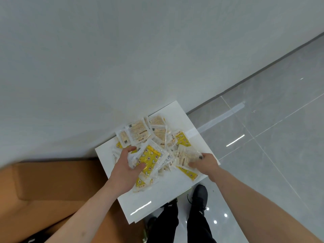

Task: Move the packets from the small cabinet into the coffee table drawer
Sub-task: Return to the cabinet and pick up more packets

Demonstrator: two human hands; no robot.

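A heap of small packets (pixel 154 135), some yellow with a flower print and some clear with beige contents, lies on the glossy white top of the small cabinet (pixel 145 202), which stands against the wall. My left hand (pixel 127 166) grips a bunch of yellow packets (pixel 149 160) at the near left of the heap, thumb across them. My right hand (pixel 204 163) pinches a clear beige packet (pixel 186 157) at the heap's right edge. The coffee table drawer is not in view.
A large brown cardboard box (pixel 52 186) sits to the left of the cabinet, against the wall. Grey glossy floor tiles (pixel 271 137) stretch to the right. My black shoes and trousers (pixel 198 207) stand just in front of the cabinet.
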